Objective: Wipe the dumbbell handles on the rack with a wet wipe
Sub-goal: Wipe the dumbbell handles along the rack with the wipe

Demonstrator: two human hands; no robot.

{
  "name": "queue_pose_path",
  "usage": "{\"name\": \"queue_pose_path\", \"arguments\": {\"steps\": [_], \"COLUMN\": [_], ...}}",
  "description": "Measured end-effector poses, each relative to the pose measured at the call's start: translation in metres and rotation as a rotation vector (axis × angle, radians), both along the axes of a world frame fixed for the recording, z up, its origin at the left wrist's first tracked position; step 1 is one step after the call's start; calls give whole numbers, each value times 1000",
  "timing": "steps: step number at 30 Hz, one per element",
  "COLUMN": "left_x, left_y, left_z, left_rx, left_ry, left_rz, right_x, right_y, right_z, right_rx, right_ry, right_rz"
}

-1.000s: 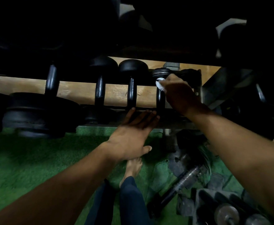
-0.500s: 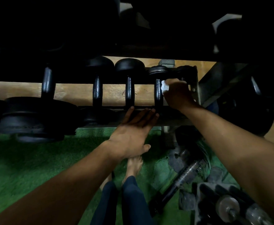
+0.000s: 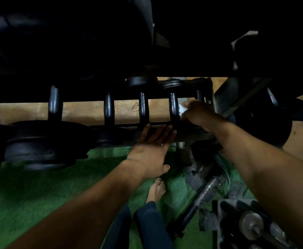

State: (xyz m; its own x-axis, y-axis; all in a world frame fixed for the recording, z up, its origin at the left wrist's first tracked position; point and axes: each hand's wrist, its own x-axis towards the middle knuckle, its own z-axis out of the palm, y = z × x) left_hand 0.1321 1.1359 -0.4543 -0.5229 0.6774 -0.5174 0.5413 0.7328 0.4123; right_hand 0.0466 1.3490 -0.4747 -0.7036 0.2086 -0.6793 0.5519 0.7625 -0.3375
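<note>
Now right hand (image 3: pixel 194 112), pinching the wet wipe (image 3: pixel 181 109), has slid down from the top of the dumbbell handle (image 3: pixel 173 107) to mid-shaft on the rack (image 3: pixel 186 136). Left hand (image 3: pixel 151 150) stays flat, fingers straight, braced on the rail. Stroke likely half done.

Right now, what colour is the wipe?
White: the wipe shows in the right hand, beside a black handle. Head view only.
</note>
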Motion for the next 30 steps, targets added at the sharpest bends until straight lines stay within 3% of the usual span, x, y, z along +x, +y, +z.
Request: {"name": "queue_pose_path", "arguments": {"steps": [6,11,18,25,30], "left_x": [2,2,3,1,-2], "left_y": [0,1,4,5,9], "left_z": [-4,-2,2,-1,3], "left_rx": [-2,6,-40,-76,-125], "left_ry": [20,31,13,-43,-89], "left_rz": [-5,17,15,-3,-18], "right_x": [-1,-7,-22,-25,-23], "right_y": [-12,0,11,21,17], "right_z": [-9,5,1,-3,-9], "right_rx": [-68,-82,-259,-456,-592], "right_ry": [130,-156,-380,-379,-170], "right_rz": [-147,-32,-107,-156,-279]}}
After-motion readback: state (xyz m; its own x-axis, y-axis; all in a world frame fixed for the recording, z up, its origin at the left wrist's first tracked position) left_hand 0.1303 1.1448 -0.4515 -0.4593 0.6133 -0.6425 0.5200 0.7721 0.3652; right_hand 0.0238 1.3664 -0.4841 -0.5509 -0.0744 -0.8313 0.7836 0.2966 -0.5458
